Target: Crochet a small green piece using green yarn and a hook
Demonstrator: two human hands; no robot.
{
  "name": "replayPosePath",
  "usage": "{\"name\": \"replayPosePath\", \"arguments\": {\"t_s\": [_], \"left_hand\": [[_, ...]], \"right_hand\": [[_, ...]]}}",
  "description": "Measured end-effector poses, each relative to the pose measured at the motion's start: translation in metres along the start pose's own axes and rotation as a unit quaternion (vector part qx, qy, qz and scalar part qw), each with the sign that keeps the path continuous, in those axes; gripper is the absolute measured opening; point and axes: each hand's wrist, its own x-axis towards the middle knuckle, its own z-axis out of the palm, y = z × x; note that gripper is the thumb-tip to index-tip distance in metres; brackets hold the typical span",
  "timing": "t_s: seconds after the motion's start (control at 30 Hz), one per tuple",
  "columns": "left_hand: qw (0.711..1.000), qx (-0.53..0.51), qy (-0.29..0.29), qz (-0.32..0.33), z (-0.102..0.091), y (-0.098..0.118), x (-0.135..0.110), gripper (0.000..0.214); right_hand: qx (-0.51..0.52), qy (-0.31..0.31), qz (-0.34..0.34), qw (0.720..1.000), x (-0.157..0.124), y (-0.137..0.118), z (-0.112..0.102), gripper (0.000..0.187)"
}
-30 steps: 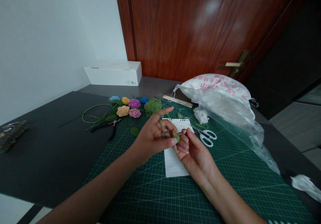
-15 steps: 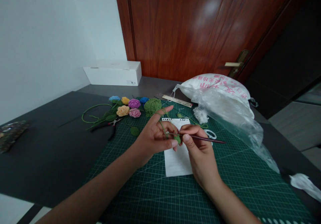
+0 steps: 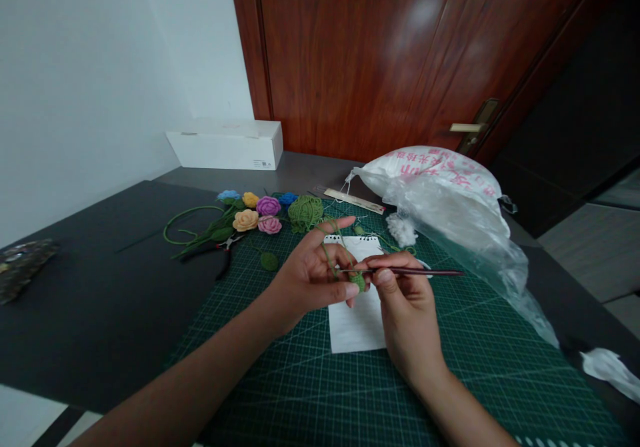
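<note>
While the left hand pinches a green crochet piece between thumb and fingertips, with green yarn looped over its raised fingers, the right hand grips a crochet hook between thumb and fingers, tip at the piece. Neither hand is released. The piece sits in the air above a paper sheet on a cutting mat; a yarn ball lies beyond.
</note>
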Motion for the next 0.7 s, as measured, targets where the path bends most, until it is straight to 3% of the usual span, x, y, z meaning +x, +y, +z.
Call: {"name": "replayPosePath", "arguments": {"t_s": [0.33, 0.7], "left_hand": [[0.995, 0.084, 0.009, 0.055, -0.0018, -0.0036, 0.0014, 0.078], [0.988, 0.138, 0.022, 0.060, 0.0028, -0.0001, -0.0026, 0.065]], "right_hand": [[0.113, 0.021, 0.095, 0.989, 0.0035, -0.0009, 0.0063, 0.021], [0.138, 0.006, 0.109, 0.984, 0.0037, 0.0012, 0.0057, 0.019]]}}
